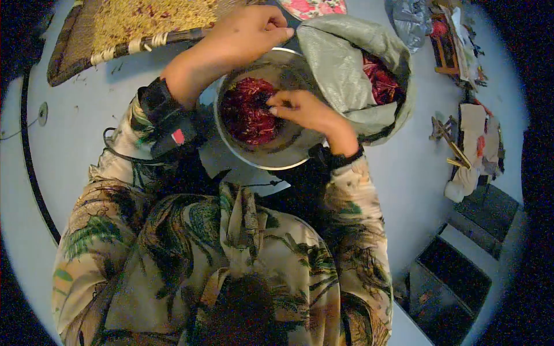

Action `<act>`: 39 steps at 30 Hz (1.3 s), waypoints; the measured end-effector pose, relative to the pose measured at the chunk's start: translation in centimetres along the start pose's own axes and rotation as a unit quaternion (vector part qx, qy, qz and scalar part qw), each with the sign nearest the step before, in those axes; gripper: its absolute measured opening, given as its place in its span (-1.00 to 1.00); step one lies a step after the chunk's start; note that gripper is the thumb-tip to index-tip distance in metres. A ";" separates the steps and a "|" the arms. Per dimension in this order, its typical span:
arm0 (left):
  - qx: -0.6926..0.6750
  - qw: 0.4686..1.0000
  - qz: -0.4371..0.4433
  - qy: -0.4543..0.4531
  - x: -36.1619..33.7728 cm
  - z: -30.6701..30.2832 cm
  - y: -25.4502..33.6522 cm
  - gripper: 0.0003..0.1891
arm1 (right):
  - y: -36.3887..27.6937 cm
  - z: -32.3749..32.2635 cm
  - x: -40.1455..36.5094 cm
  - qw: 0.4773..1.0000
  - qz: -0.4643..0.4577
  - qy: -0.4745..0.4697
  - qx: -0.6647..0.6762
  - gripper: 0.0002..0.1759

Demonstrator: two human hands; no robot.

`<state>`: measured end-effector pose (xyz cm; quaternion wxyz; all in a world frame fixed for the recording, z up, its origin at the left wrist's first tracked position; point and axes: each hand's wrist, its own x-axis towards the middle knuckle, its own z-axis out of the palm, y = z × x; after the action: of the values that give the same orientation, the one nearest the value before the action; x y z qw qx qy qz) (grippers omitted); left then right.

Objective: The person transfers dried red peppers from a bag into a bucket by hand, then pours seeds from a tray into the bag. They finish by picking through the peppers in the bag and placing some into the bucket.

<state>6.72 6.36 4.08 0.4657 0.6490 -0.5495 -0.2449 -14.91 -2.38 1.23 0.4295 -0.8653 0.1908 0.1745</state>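
Right grip: the right hand (306, 111) had its fingertips (272, 104) pinched together on a few of the dried red pieces (245, 112), at the heap's right side.
Left grip: the left hand (248, 32) was curled shut at the bowl's far rim; whether it clamped the rim or the sack's edge I could not tell.
Where the pieces lay: heaped in the metal bowl (271, 162), just under and to the left of the right fingertips; the tangle showed no single long axis.
Nearer hand: the right, down in the heap; the left sat beyond it, at the rim.
Hand pose: right palm down, wrist bent, forearm coming in from the near right; left forearm crossing above the bowl's left rim, knuckles up.
Around: a grey sack (340, 63) holding more red pieces touched the bowl's far right; a woven tray (75, 46) lay toward the far left corner of the floor (86, 132).
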 end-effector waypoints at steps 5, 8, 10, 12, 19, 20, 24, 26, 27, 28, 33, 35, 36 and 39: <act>0.050 0.998 -0.032 -0.013 -0.9 -0.8 1.8 -0.63 | 10.9 3.8 7.7 0.990 0.005 -0.051 -0.129 -0.62; 0.078 0.996 -0.031 0.007 -1.4 -1.3 3.0 -0.64 | 15.2 4.2 13.2 0.996 -0.001 -0.024 -0.087 -0.60; 0.061 0.997 0.014 0.033 -1.1 -1.1 2.6 -0.66 | 15.0 4.7 16.2 0.991 0.033 -0.031 -0.128 -0.59; 0.062 0.996 0.041 0.052 -1.2 -1.3 2.3 -0.67 | 14.8 5.9 18.8 0.983 0.061 -0.034 -0.167 -0.59; 0.116 0.988 0.045 0.094 -0.8 0.1 2.4 -0.77 | 19.5 9.6 22.2 0.967 0.123 -0.032 -0.223 -0.58; 0.109 0.989 0.052 0.090 -1.0 0.2 2.5 -0.76 | 20.3 10.2 22.3 0.966 0.129 -0.031 -0.222 -0.58; 0.117 0.984 0.084 0.109 -0.7 1.0 1.9 -0.75 | 21.4 11.0 22.4 0.969 0.135 -0.036 -0.204 -0.57; 0.130 0.982 0.088 0.109 -0.4 0.8 1.9 -0.75 | 21.0 11.3 21.8 0.976 0.121 -0.046 -0.177 -0.57; 0.136 0.980 0.091 0.109 -0.3 0.7 1.9 -0.74 | 20.7 11.5 21.4 0.980 0.108 -0.056 -0.156 -0.57; 0.147 0.982 0.073 0.097 -0.3 0.3 2.1 -0.75 | 20.2 11.7 21.1 0.985 0.089 -0.069 -0.129 -0.57; 0.176 0.979 0.050 0.086 0.0 0.1 2.5 -0.75 | 17.1 14.4 18.2 0.989 0.023 -0.144 -0.030 -0.56; 0.163 0.977 0.075 0.112 0.1 0.6 2.1 -0.75 | 16.9 15.7 17.6 0.989 0.016 -0.147 -0.032 -0.55; 0.158 0.976 0.087 0.125 0.3 0.7 1.9 -0.75 | 17.4 16.3 17.4 0.990 0.027 -0.133 -0.048 -0.55; 0.170 0.979 0.067 0.096 0.9 1.2 1.7 -0.76 | 19.5 16.4 17.8 0.990 0.058 -0.097 -0.081 -0.55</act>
<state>5.10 5.20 5.21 0.4148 0.7011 -0.5776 -0.0530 -11.12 -3.21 -29.63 0.3639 -0.8637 0.1835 0.2966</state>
